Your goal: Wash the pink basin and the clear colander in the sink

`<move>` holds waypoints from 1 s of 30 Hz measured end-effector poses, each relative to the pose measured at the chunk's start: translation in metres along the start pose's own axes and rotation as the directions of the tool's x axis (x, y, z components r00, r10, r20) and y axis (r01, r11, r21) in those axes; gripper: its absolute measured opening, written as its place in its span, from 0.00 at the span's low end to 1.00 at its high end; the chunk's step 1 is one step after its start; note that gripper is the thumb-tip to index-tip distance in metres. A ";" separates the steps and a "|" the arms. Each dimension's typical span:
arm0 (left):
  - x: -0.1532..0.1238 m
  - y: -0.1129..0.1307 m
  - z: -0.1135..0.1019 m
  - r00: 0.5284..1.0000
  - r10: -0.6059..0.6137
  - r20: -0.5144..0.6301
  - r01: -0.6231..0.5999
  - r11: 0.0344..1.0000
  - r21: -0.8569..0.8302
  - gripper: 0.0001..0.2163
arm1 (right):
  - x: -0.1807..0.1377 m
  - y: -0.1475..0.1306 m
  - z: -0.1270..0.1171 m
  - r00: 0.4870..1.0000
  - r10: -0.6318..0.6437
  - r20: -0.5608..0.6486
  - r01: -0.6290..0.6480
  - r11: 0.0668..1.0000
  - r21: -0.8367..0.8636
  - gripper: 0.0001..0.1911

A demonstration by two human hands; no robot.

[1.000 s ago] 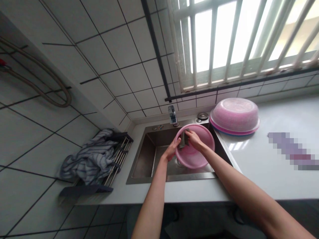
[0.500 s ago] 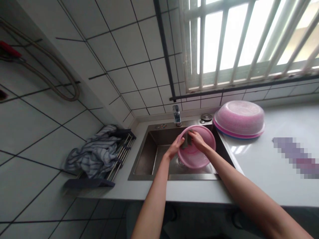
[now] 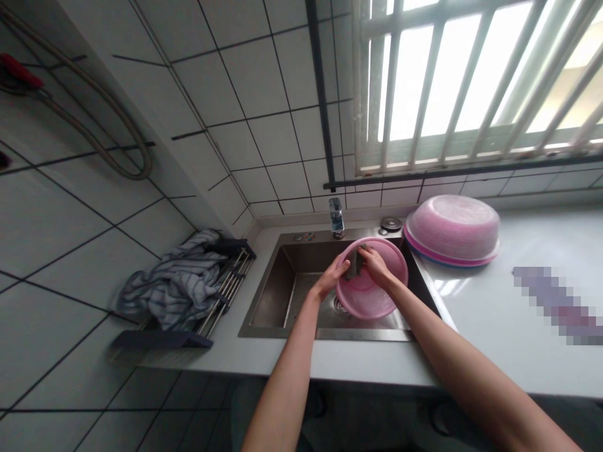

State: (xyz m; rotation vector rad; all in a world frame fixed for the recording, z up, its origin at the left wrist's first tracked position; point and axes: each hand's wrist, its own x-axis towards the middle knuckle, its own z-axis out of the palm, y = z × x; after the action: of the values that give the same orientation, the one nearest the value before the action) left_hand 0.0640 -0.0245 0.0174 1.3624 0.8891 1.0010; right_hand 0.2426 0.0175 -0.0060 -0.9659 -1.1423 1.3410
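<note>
A pink perforated plastic basket point(image 3: 377, 295) is held tilted over the steel sink point(image 3: 282, 301). My left hand point(image 3: 330, 280) grips the basket's left rim from outside. Inside the basket near its upper rim, my right hand point(image 3: 375, 267) is closed on a dark grey sponge point(image 3: 353, 265) and presses it against the basket's inner wall. The tap point(image 3: 336, 218) stands just behind the basket.
Pink bowls stacked upside down point(image 3: 453, 229) rest on the white counter point(image 3: 494, 326) right of the sink. A striped cloth point(image 3: 174, 285) lies on a metal rack point(image 3: 221, 295) to the left. Tiled walls and a barred window point(image 3: 471, 81) stand behind.
The camera view shifted slightly right and down. My hands stay on the basket; the sponge hand moved only a little along the upper rim.
</note>
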 end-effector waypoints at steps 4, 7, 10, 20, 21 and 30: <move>0.000 0.000 0.001 1.000 -0.008 -0.006 0.008 1.000 -0.006 0.33 | -0.005 -0.008 0.002 0.987 -0.033 0.156 0.049 0.994 -0.099 0.13; -0.001 0.001 -0.002 0.999 -0.032 -0.040 0.032 0.999 0.004 0.33 | -0.016 -0.009 0.014 0.932 -0.011 0.363 0.068 0.987 -0.144 0.10; -0.001 0.001 -0.003 0.999 -0.028 -0.045 0.029 1.000 0.004 0.33 | -0.017 -0.008 0.018 0.945 -0.021 0.326 0.066 0.990 -0.128 0.11; 0.002 -0.006 -0.003 0.999 -0.022 -0.027 0.021 1.000 -0.002 0.33 | -0.015 -0.004 0.013 0.965 -0.040 0.258 0.071 0.991 -0.113 0.12; 0.002 -0.006 -0.004 0.999 -0.027 -0.036 0.027 1.000 0.000 0.33 | -0.019 -0.004 0.017 0.947 -0.043 0.317 0.091 0.987 -0.136 0.12; 0.004 -0.008 0.001 0.999 -0.038 -0.021 0.037 0.999 -0.028 0.33 | -0.005 -0.012 0.002 0.989 -0.130 -0.066 0.123 0.987 -0.104 0.16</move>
State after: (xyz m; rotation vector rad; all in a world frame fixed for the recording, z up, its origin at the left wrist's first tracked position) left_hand 0.0666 -0.0207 0.0101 1.3096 0.9108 0.9979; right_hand 0.2439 0.0117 0.0054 -0.9890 -1.2040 1.1479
